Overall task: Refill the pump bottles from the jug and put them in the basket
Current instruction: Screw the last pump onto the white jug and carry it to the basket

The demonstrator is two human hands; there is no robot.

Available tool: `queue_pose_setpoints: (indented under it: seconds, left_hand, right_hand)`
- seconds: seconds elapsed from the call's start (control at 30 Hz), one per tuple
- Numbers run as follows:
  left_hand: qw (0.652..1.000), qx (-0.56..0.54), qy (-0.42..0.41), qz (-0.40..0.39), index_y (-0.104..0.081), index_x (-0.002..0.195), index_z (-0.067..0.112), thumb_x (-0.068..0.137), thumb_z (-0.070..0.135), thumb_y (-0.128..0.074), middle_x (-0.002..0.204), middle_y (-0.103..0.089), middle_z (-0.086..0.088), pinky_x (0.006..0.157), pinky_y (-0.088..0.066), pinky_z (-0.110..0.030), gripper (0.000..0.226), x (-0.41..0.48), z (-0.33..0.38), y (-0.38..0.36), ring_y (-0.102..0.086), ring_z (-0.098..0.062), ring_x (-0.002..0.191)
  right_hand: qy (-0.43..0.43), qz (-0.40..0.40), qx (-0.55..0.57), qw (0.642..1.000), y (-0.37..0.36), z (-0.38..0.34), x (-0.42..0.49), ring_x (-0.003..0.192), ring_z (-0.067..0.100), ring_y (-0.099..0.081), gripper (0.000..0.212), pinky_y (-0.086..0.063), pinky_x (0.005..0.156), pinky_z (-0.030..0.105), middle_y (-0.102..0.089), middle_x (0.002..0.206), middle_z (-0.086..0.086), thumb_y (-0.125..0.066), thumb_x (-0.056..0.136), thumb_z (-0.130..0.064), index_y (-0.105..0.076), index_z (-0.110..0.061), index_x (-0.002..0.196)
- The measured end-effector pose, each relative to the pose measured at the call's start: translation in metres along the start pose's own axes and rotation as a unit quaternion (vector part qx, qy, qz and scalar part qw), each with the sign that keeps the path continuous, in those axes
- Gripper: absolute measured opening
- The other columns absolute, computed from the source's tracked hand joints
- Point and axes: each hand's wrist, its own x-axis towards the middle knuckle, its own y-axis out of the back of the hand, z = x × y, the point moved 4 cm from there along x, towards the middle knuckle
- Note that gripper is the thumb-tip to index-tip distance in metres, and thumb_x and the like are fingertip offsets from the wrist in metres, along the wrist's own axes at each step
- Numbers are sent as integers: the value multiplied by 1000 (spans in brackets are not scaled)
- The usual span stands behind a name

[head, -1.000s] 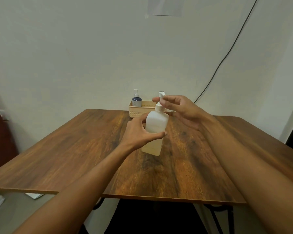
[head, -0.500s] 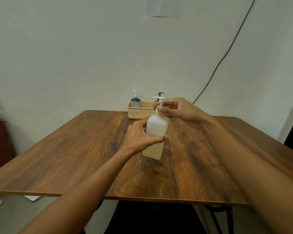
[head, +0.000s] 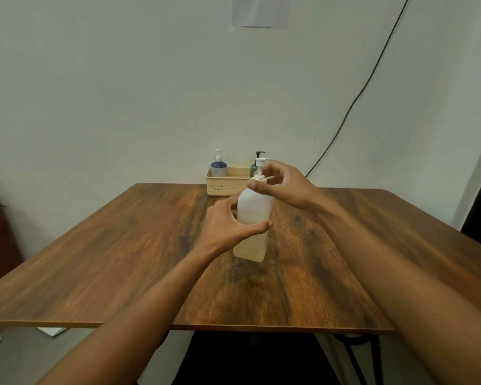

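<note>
Head view: the left hand (head: 228, 226) wraps around the white pump bottle (head: 252, 215). Just above it, the right hand (head: 283, 187) pinches the bottle's pump collar (head: 260, 177). Beyond both hands, a basket (head: 222, 187) holds a blue bottle (head: 218, 168).

- I see my left grip (head: 228, 226) curled round the body of a white pump bottle (head: 252, 218), thumb across its near face.
- My right grip (head: 285, 187) pinches the bottle's collar just under the pump head.
- The bottle leans slightly over the middle of the table (head: 122, 245); I cannot tell whether its base touches.
- At the far edge, a cream basket (head: 222, 184) holds a blue bottle (head: 218, 168) on its left and a dark green bottle (head: 253, 169) on its right.
- A black cable (head: 353, 104) runs down the wall.
</note>
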Motion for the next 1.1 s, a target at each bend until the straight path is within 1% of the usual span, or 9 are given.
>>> queue_pose_setpoints:
  seconds: [0.1, 0.17, 0.27, 0.4, 0.53, 0.7, 0.8, 0.93, 1.1]
  left_hand:
    - [1000, -3, -7, 2, -66, 129, 33, 58, 74, -80, 112, -73, 12, 82, -60, -25, 82, 0, 3, 1, -68, 1, 100]
    - [1000, -5, -6, 2, -66, 129, 33, 59, 72, -82, 112, -74, 12, 81, -61, -25, 81, 1, 4, 1, -69, 0, 98]
    - [1000, -7, -7, -1, -65, 129, 35, 59, 73, -82, 111, -73, 14, 78, -61, -22, 81, 0, 6, 0, -70, 2, 96]
    - [1000, -7, -9, -3, -64, 129, 36, 59, 74, -81, 106, -70, 19, 74, -56, -16, 81, 0, 11, -4, -67, 8, 94]
    - [1000, -8, -10, -7, -67, 126, 31, 62, 69, -83, 108, -74, 14, 80, -62, -28, 77, 3, 11, 0, -70, 1, 96]
    - [1000, -2, -21, -1, -68, 127, 29, 61, 70, -83, 110, -75, 13, 81, -63, -30, 79, 4, 15, 0, -70, 1, 97]
    - [1000, -5, -22, -2, -69, 125, 31, 62, 68, -84, 106, -76, 13, 80, -63, -30, 75, 4, 15, 0, -70, 1, 95]
    - [1000, -2, -27, 3, -68, 124, 34, 61, 71, -82, 107, -75, 13, 78, -61, -24, 75, 3, 16, 1, -69, 2, 97]
    - [1000, 0, -24, 0, -66, 123, 37, 59, 75, -80, 106, -73, 16, 74, -59, -18, 76, 2, 11, 0, -68, 6, 94]
  right_hand:
    - [-13, -60, 55, 997, 9, -2, -1, 122, 19, -69, 43, -57, 102, 41, -75, 128, -2, -76, 91, -52, -77, -23, 123]
    - [-5, -57, 43, 997, 13, -4, 1, 120, 18, -70, 41, -55, 104, 40, -78, 123, -1, -79, 88, -50, -81, -21, 117]
    - [7, 7, 0, 1000, 12, -7, 1, 99, 16, -75, 31, -59, 90, 41, -80, 104, 7, -88, 81, -47, -80, -18, 89]
    - [14, 84, -20, 996, 2, -11, -3, 94, 40, -71, 66, -60, 82, 54, -73, 104, 24, -91, 74, -55, -63, 3, 91]
    - [-37, -25, 16, 999, 13, -11, -2, 112, 23, -73, 62, -59, 102, 50, -76, 121, 6, -75, 84, -64, -74, -13, 118]
    - [5, -120, 52, 991, 29, -15, -5, 125, 21, -69, 35, -54, 109, 39, -77, 127, 5, -67, 102, -36, -77, -12, 125]
    - [33, -75, 2, 997, 27, -17, -6, 112, 14, -74, 31, -56, 99, 26, -81, 112, 2, -69, 101, -37, -80, -13, 116]
    - [43, 33, -48, 997, 19, -14, -8, 80, -6, -70, 30, -49, 68, 9, -78, 89, -8, -77, 93, -47, -81, -18, 100]
    - [35, 94, -69, 993, 7, -11, -11, 85, 8, -71, 35, -52, 71, 21, -76, 91, -6, -76, 91, -54, -78, -19, 96]
